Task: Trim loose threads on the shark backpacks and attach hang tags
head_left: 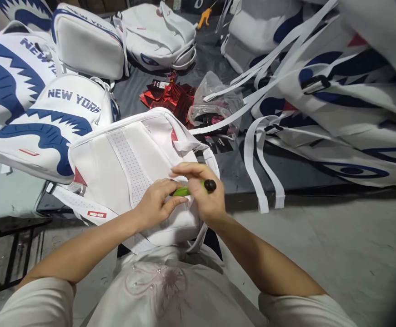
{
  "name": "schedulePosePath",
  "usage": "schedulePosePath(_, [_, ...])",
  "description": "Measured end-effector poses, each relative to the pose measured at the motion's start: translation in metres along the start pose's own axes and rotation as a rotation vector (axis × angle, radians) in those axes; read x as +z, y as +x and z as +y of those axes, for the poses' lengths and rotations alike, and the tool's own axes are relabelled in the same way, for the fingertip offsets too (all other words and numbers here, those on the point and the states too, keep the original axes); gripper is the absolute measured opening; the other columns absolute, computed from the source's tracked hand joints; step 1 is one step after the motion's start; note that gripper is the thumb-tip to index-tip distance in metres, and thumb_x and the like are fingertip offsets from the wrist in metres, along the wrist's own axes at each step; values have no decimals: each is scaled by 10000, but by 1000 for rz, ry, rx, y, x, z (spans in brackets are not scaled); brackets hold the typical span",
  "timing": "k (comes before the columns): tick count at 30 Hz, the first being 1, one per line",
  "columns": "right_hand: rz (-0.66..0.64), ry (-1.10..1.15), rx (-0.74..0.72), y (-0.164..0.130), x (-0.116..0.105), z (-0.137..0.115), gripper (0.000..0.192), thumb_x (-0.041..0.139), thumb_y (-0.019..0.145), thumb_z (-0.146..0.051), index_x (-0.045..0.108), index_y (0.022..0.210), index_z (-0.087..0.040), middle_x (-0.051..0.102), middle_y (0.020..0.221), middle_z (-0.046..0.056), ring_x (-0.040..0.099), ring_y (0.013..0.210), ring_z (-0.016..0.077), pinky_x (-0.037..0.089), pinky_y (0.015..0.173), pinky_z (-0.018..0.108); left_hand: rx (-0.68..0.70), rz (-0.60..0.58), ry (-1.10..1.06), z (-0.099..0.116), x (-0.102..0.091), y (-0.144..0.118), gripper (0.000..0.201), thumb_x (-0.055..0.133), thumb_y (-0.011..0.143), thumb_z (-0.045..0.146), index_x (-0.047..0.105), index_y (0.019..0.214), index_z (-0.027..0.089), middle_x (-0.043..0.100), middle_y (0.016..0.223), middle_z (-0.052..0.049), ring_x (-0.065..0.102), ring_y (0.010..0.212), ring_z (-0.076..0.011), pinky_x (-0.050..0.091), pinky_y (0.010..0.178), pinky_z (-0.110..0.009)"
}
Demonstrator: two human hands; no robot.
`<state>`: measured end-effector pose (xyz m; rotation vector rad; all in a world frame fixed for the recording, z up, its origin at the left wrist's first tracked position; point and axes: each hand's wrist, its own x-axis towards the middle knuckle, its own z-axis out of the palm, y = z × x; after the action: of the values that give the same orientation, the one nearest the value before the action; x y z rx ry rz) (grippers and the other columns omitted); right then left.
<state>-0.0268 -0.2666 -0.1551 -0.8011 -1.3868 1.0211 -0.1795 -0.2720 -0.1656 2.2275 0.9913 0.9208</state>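
Note:
A white backpack (pixel 97 165) rests in front of me, its padded back panel with a dotted strip facing up. Over its lower right part, my right hand (pixel 203 193) is closed around a short green tool (pixel 180 192) with a rounded black end; its exact kind is unclear. My left hand (pixel 157 200) is beside it, thumb and index finger bent towards the tool's near end. Whether these fingers pinch the tool, a thread or the bag's fabric is hidden. A shoulder strap (pixel 78 205) with a red label hangs off the bag's left side.
Finished-looking white backpacks (pixel 64 122) with blue shark-mouth prints lie at left. More bags (pixel 337 131) are piled at right, with loose straps (pixel 252 163) hanging over the table edge. Red foil tags (pixel 170 95), a clear plastic bag (pixel 214 97) and orange-handled snips (pixel 204 18) lie behind.

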Motion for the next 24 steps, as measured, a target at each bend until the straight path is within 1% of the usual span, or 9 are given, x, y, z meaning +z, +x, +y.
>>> schedulePosePath(2, [-144, -266, -58, -5, -15, 10, 194, 635, 888, -386, 685, 977, -221, 672, 1045, 69, 653, 993, 227, 524, 908, 401, 55, -46, 115, -6, -4, -1, 301, 434, 1007, 382, 640, 1048, 166, 711, 917, -67, 649, 862, -192, 499, 805, -355])
schedulePosePath(4, [-142, -441, -57, -10, -30, 20, 184, 646, 877, -365, 704, 970, -217, 682, 928, 50, 658, 880, 207, 524, 844, 378, 151, -59, 301, -11, -13, 5, 364, 450, 997, 446, 627, 1142, 163, 713, 1006, -91, 646, 929, -213, 490, 833, -378])
schedulePosePath(8, [130, -269, 151, -13, -45, 37, 266, 554, 960, -420, 654, 1083, -208, 659, 770, 4, 599, 595, 125, 494, 588, 276, 202, 52, 693, -25, -29, 35, 456, 547, 947, 489, 568, 1276, 174, 638, 1235, -130, 525, 1229, -295, 397, 1039, -501])
schedulePosePath(10, [157, -171, 245, -11, -42, 41, 303, 566, 949, -460, 636, 1096, -205, 637, 698, -23, 552, 513, 105, 466, 518, 251, 169, 13, 790, -34, -33, 49, 412, 586, 932, 449, 572, 1248, 185, 625, 1225, -113, 489, 1258, -292, 291, 1139, -570])
schedulePosePath(12, [155, -154, 306, -7, -35, 41, 289, 620, 907, -465, 638, 1011, -196, 614, 646, -39, 531, 484, 96, 444, 484, 233, 161, -69, 841, -43, -33, 58, 338, 628, 902, 451, 617, 1116, 190, 639, 1076, -74, 522, 1163, -263, 241, 1179, -590])
schedulePosePath(15, [191, -187, 331, 0, -25, 41, 224, 659, 862, -412, 607, 854, -194, 549, 559, -64, 501, 451, 87, 400, 447, 214, 204, -123, 918, -51, -29, 57, 253, 660, 872, 458, 644, 905, 208, 604, 878, -19, 543, 1007, -226, 279, 1173, -580])
schedulePosePath(19, [217, -259, 316, 5, -16, 46, 165, 620, 859, -354, 590, 807, -200, 535, 546, -70, 495, 448, 84, 411, 469, 218, 293, -38, 930, -57, -21, 41, 176, 598, 921, 366, 648, 827, 225, 598, 862, 10, 536, 1005, -194, 233, 1209, -569])
schedulePosePath(21, [210, -273, 322, 6, -15, 49, 168, 613, 859, -360, 595, 809, -201, 538, 546, -69, 497, 449, 88, 416, 468, 220, 282, 1, 894, -60, -17, 34, 194, 539, 953, 320, 649, 820, 232, 597, 870, 15, 527, 1039, -175, 165, 1245, -540])
schedulePosePath(24, [172, -267, 325, 6, -14, 52, 182, 626, 855, -380, 608, 827, -201, 533, 525, -68, 496, 436, 94, 407, 444, 220, 248, -18, 840, -64, -14, 30, 230, 484, 975, 289, 650, 821, 242, 589, 877, 16, 513, 1067, -157, 94, 1268, -514])
